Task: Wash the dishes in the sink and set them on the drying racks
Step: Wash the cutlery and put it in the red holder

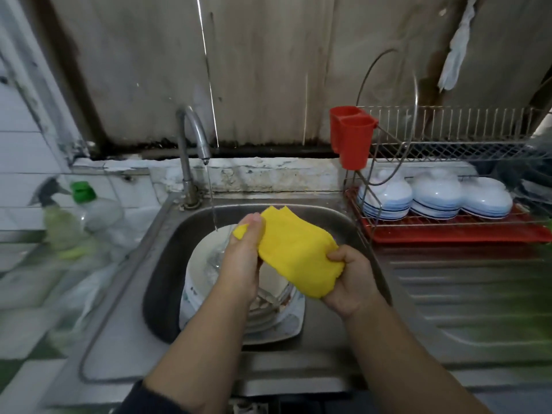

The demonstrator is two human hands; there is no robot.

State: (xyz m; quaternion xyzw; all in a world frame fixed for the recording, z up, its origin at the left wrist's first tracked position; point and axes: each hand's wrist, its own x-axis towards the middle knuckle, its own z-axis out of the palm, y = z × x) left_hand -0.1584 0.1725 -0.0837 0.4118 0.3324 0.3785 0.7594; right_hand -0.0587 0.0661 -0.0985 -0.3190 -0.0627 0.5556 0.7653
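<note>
A folded yellow cloth (294,252) is stretched between my two hands above the steel sink (167,255). My left hand (243,255) pinches its upper left corner with the thumb on top. My right hand (349,279) grips its lower right end. Below them, white dishes (200,276) are stacked in the sink, with cutlery partly hidden under my left wrist. A thin stream of water runs from the tap (194,144) onto the top dish. To the right stands the wire drying rack (448,144) with white bowls (433,195) upside down on its lower shelf.
A red cutlery cup (352,135) hangs on the rack's left end, above a red drip tray (448,231). A green-capped soap bottle (95,207) and a spray bottle (56,216) stand left of the sink. A ribbed steel drainboard (463,291) lies on the right.
</note>
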